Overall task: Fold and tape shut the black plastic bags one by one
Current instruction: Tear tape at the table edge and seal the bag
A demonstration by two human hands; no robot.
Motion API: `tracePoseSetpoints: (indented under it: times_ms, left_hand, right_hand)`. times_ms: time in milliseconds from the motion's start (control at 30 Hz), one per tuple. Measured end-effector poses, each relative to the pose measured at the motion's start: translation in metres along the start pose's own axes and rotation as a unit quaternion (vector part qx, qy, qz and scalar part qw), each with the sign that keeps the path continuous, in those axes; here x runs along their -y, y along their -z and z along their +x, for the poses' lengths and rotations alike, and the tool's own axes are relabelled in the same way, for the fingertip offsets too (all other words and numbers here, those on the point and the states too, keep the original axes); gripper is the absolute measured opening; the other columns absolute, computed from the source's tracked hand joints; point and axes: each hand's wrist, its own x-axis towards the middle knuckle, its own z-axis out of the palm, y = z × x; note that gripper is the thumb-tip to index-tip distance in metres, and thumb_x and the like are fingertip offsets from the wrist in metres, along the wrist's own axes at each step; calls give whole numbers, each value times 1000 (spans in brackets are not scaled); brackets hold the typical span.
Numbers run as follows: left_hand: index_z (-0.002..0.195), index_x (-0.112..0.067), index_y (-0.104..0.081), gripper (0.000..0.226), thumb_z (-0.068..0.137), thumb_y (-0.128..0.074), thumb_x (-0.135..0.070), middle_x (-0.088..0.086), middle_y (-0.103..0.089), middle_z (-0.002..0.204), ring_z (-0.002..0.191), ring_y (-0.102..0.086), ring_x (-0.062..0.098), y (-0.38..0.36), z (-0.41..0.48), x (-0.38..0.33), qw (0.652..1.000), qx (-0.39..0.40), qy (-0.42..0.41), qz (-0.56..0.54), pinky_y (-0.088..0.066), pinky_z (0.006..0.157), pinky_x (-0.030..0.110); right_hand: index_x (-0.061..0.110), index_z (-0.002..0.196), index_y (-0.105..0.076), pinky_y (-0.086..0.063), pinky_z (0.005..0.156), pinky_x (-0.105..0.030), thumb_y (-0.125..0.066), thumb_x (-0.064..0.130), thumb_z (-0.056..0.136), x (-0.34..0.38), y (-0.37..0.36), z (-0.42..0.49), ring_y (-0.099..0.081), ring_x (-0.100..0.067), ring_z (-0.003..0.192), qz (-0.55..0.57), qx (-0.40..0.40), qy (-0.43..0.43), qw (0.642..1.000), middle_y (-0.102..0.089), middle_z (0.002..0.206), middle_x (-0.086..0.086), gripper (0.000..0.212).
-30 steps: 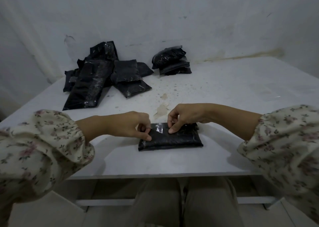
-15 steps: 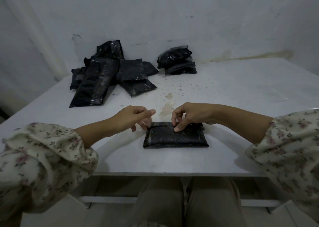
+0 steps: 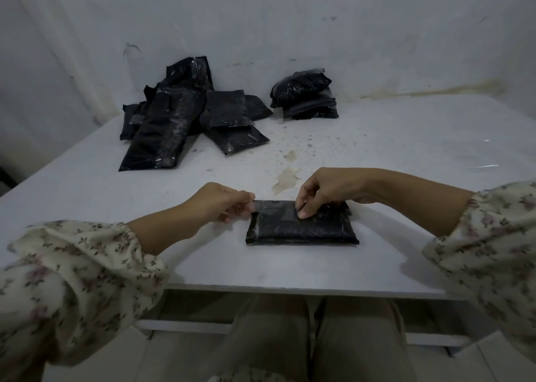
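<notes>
Since the earlier moment the left hand (image 3: 223,204) has dropped from its loose, raised pose beside the parcel and closed its thumb and fingertips in a pinch at the far left corner of the black bag (image 3: 301,228). What it pinches looks like the end of a strip of clear tape (image 3: 274,204), a faint glossy band running along the bag's far edge. The right hand (image 3: 327,188) has barely shifted: its fingers are bent, and thumb and forefinger meet on the other end of the strip, pinning it to the bag's upper face. The bag itself lies flat and folded into a neat rectangle on the white table (image 3: 406,138), close to the near edge and between the two hands. Both forearms come out of floral sleeves (image 3: 72,268). Just beyond the bag the tabletop has a brownish peeled patch (image 3: 285,178). At the far left, against the wall, a loose pile of black bags (image 3: 171,126) lies overlapping, and to its right, apart from it, sits a small stack of folded bags (image 3: 304,96).
</notes>
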Motion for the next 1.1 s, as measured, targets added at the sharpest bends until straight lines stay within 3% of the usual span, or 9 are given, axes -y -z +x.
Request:
tracePoseSetpoints:
  times_ms: [100, 167, 267, 333, 433, 533, 700, 933, 1100]
  left_hand:
    - [84, -9, -73, 15, 88, -67, -21, 1, -74, 73, 61, -66, 4, -2, -1, 2, 999, -6, 19, -38, -41, 47, 11]
    - [81, -8, -75, 15, 85, -71, -21, 4, -74, 73, 62, -65, 6, -2, 0, 3, 999, -17, 16, -30, -41, 45, 11]
    - [78, -5, -75, 19, 82, -74, -23, 3, -72, 66, 58, -64, 3, -2, 0, 4, 1000, -28, -1, 9, -41, 45, 10]
    - [79, -2, -75, 20, 81, -75, -22, 0, -71, 62, 53, -62, -1, -4, 0, 5, 999, -37, -15, 22, -40, 44, 9]
    - [83, 0, -75, 21, 81, -75, -21, -2, -70, 61, 49, -59, -3, -5, -1, 6, 999, -41, -16, 18, -39, 43, 9]
    - [87, 1, -75, 22, 82, -75, -21, 0, -72, 66, 49, -59, -2, -4, -1, 6, 999, -27, -12, 16, -38, 43, 10]
    - [92, 2, -74, 22, 85, -71, -19, -1, -74, 72, 55, -63, -2, -2, -2, 7, 1000, -12, -8, 10, -40, 44, 9]
    - [85, -6, -76, 21, 84, -73, -27, 1, -76, 82, 59, -65, -1, -1, 1, 7, 998, -14, 0, 60, -41, 46, 8]
    - [75, -9, -76, 24, 80, -76, -32, 2, -74, 72, 55, -64, 1, -4, 5, 9, 994, -37, -9, 106, -43, 47, 9]
  right_hand:
    - [14, 84, -71, -37, 60, -16, -71, 41, 82, 1, 1, 2, -52, -3, 65, -6, -14, -14, 1000, -61, 67, 11, 27]
    - [14, 82, -68, -37, 55, -13, -65, 42, 87, 1, -1, 4, -50, -1, 59, -14, -27, -13, 999, -58, 62, 11, 29]
    - [12, 84, -68, -44, 68, -17, -69, 35, 87, 2, -8, 7, -56, -8, 76, -34, -51, 13, 998, -64, 80, 4, 23]
    - [13, 85, -68, -43, 68, -17, -70, 34, 86, 4, -12, 8, -56, -8, 78, -90, -80, 33, 992, -65, 85, 2, 21]
    - [15, 85, -67, -39, 65, -14, -70, 36, 85, 4, -16, 8, -53, -6, 78, -158, -122, 63, 978, -62, 84, 4, 21]
    - [13, 87, -66, -38, 61, -11, -70, 37, 84, -2, -19, 7, -52, -5, 76, -143, -140, 70, 977, -61, 83, 5, 25]
    - [9, 93, -63, -38, 64, -17, -65, 40, 87, -5, -20, 7, -50, -7, 77, -148, -136, 64, 978, -59, 89, 2, 32]
    - [14, 87, -58, -38, 65, -20, -64, 41, 88, -7, -23, 8, -51, -11, 78, -168, -134, 56, 975, -61, 91, -3, 28]
    - [17, 83, -56, -37, 61, -18, -66, 41, 86, -8, -23, 9, -49, -7, 72, -171, -146, 54, 973, -57, 82, 5, 26]
